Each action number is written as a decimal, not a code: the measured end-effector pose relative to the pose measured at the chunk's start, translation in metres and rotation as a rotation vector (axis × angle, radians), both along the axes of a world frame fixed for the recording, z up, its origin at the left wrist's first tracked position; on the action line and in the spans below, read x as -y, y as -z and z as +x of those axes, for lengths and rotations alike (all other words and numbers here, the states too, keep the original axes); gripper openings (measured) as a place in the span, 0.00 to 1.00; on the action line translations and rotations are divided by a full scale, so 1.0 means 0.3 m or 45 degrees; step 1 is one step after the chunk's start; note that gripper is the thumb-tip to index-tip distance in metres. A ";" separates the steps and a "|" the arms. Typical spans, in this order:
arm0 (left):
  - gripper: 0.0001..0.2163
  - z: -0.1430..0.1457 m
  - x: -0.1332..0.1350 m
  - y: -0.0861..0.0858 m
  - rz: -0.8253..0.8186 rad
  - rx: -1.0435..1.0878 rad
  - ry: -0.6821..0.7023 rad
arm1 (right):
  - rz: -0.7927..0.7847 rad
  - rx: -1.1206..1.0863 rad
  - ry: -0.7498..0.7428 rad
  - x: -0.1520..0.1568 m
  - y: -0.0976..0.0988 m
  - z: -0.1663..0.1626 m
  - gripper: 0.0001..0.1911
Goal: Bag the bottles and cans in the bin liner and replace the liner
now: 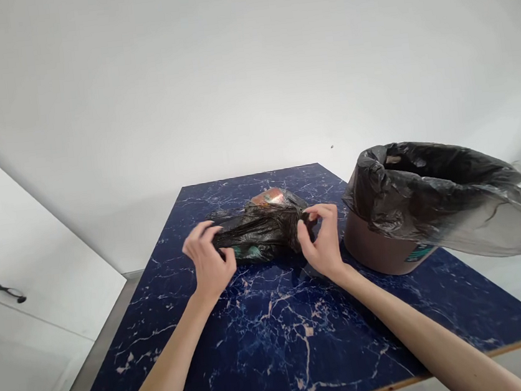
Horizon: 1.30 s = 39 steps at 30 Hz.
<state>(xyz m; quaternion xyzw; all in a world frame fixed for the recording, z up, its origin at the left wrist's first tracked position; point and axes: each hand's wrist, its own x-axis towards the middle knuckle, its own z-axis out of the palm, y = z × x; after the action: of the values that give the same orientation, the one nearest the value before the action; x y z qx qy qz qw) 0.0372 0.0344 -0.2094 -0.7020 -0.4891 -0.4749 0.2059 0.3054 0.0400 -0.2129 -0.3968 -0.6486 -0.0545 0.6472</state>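
A filled black garbage bag (264, 226) lies on the dark blue marbled table in front of me. Its thin plastic is partly see-through, with orange-red and green contents showing through. My left hand (208, 258) is curled round the plastic at the bag's left end. At the opposite end, my right hand (325, 241) grips a gathered piece between thumb and fingers. The plastic between both hands looks drawn out sideways and wrinkled. Parts of the fingertips are hidden behind the bag.
To the right stands a brown trash bin (376, 245) lined with a black bag (406, 197), whose loose edge hangs out past the table (268, 345). A white cabinet (22, 248) with a black handle is at the left. Behind the table rises a white wall (237, 72).
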 end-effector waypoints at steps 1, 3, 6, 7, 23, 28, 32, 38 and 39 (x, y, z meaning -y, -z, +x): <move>0.22 0.020 0.010 0.001 -0.016 -0.124 0.051 | 0.042 0.091 -0.028 0.011 -0.006 -0.008 0.13; 0.19 0.050 0.019 0.009 -0.110 -0.280 0.140 | 0.061 0.284 -0.091 0.026 -0.010 -0.025 0.19; 0.19 0.066 0.017 0.026 -0.218 -0.321 0.147 | -0.017 0.517 -0.129 0.026 0.004 -0.042 0.28; 0.18 0.065 0.015 0.030 -0.233 -0.326 0.131 | -0.058 0.561 -0.120 0.021 0.013 -0.045 0.29; 0.19 0.076 0.051 0.018 -0.524 -0.529 0.449 | -0.142 0.794 -0.465 0.027 0.037 -0.040 0.05; 0.30 0.061 0.030 0.027 -0.644 -0.419 0.103 | -0.250 0.831 -0.669 0.041 0.021 -0.048 0.05; 0.28 0.037 0.018 0.011 -0.703 -0.383 -0.070 | -0.305 0.871 -0.516 0.028 0.033 -0.049 0.15; 0.25 -0.009 0.001 -0.017 -0.825 -0.334 -0.311 | -0.370 0.816 -0.136 -0.004 0.068 -0.038 0.13; 0.25 -0.014 -0.001 -0.019 -0.837 -0.322 -0.342 | -0.357 0.797 -0.094 -0.007 0.070 -0.037 0.13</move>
<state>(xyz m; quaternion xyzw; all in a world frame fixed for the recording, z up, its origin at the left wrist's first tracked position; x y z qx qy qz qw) 0.0329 0.0346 -0.2038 -0.7132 -0.6740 -0.1709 0.0887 0.2943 0.0421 -0.2339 -0.4223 -0.8308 -0.0604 0.3575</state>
